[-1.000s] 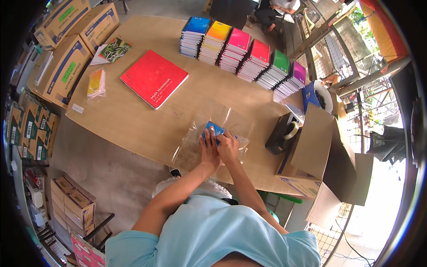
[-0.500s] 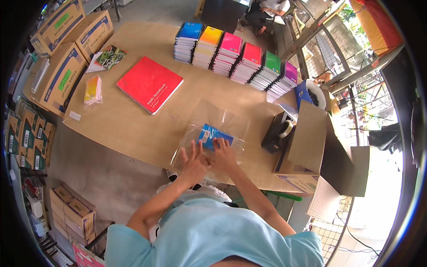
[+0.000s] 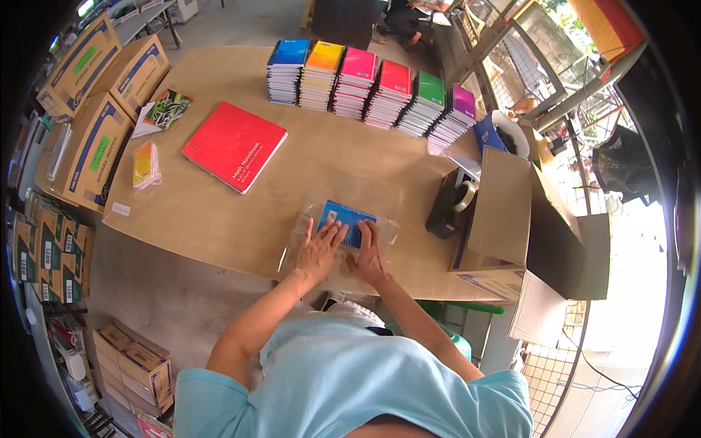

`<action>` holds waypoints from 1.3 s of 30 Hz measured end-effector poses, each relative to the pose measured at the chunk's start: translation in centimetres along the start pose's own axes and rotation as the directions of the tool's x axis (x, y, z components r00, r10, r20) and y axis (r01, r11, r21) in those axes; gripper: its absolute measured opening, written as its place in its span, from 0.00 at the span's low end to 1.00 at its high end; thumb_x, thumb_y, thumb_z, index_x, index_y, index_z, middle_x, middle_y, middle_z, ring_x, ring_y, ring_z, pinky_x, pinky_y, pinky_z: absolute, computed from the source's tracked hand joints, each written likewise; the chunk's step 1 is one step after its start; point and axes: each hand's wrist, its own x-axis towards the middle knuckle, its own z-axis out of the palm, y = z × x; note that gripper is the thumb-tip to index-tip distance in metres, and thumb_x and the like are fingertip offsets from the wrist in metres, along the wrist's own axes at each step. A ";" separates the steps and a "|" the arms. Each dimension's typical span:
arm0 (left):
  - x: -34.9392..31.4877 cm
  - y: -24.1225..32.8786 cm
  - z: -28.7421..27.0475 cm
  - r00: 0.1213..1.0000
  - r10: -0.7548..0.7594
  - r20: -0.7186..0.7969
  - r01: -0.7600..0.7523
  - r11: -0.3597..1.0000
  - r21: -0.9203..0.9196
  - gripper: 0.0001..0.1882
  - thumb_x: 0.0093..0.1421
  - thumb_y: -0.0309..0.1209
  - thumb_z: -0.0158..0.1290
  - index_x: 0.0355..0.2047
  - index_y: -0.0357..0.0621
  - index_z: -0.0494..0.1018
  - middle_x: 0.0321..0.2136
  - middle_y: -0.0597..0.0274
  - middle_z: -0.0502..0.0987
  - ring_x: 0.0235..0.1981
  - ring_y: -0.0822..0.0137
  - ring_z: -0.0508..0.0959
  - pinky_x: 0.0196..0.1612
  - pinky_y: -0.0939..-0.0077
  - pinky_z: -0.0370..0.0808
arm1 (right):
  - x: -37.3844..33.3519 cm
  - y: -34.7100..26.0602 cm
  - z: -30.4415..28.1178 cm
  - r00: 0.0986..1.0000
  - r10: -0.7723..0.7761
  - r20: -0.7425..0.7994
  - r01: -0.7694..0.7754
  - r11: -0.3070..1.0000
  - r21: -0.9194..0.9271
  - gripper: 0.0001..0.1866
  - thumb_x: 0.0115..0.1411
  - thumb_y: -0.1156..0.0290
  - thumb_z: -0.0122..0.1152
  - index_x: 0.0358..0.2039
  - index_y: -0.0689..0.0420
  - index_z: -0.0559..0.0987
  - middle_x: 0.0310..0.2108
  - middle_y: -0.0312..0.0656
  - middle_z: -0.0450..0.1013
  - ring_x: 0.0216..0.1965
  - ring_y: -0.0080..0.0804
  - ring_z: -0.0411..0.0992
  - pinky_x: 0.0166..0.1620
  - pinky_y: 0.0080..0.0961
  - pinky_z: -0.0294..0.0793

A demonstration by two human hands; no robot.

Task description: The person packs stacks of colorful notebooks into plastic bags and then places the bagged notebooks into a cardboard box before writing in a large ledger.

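A small blue spiral notebook [image 3: 352, 213] lies flat near the table's front edge, its wire binding along the far side. Clear plastic film [image 3: 389, 196] spreads under and around it, though I cannot tell whether the notebook is inside it. My left hand [image 3: 319, 252] is open, fingers spread, their tips resting on the notebook's left part. On its right side my right hand [image 3: 371, 257] presses down with fingers stretched forward and the thumb turned in toward the left hand. Neither hand grips the notebook.
Several stacks of small notebooks, led by a blue stack [image 3: 286, 69], line the table's far edge. A large red notebook [image 3: 235, 146] lies left of centre, beyond a wrapped yellow-pink pack [image 3: 146, 165]. At right stand a black tape dispenser [image 3: 442, 208] and an open carton [image 3: 499, 204].
My left hand has moved up and right, its fingers now on the notebook. My right hand has shifted slightly right. The near plastic looks drawn in, and the whole view has shifted a little.
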 end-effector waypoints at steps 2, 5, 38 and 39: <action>0.6 0.8 -0.5 0.997 -0.010 0.071 0.006 0.998 0.064 0.36 0.60 0.26 0.47 0.68 0.65 0.55 0.64 0.58 0.61 0.69 0.59 0.57 0.69 0.37 0.40 | 0.0 0.8 -0.4 0.992 0.059 -0.108 -0.043 0.989 0.140 0.38 0.42 0.84 0.60 0.57 0.66 0.63 0.55 0.57 0.60 0.59 0.53 0.64 0.60 0.45 0.67; 0.1 0.9 -1.2 0.990 -0.088 0.113 0.082 0.995 0.059 0.37 0.59 0.25 0.48 0.67 0.73 0.56 0.65 0.56 0.59 0.70 0.58 0.55 0.68 0.33 0.36 | -0.5 3.1 -1.4 0.981 0.150 -0.123 -0.080 0.890 0.448 0.36 0.45 0.84 0.58 0.57 0.64 0.63 0.52 0.49 0.63 0.55 0.44 0.68 0.55 0.38 0.72; -0.6 0.2 -0.3 0.998 -0.056 -0.035 0.053 0.995 -0.083 0.43 0.52 0.20 0.52 0.66 0.74 0.59 0.64 0.52 0.56 0.69 0.55 0.55 0.64 0.27 0.39 | 10.0 1.3 -5.4 0.811 0.125 0.571 -0.344 0.892 0.292 0.14 0.55 0.61 0.69 0.27 0.61 0.81 0.20 0.40 0.76 0.23 0.27 0.73 0.26 0.28 0.71; -0.4 0.4 -0.4 0.998 -0.053 -0.042 0.050 0.995 -0.085 0.43 0.52 0.20 0.52 0.66 0.74 0.59 0.64 0.52 0.56 0.69 0.55 0.55 0.64 0.27 0.39 | 10.9 1.5 -4.0 0.758 0.024 0.651 -0.178 0.969 0.172 0.17 0.53 0.57 0.71 0.27 0.61 0.81 0.21 0.43 0.77 0.25 0.31 0.76 0.27 0.30 0.73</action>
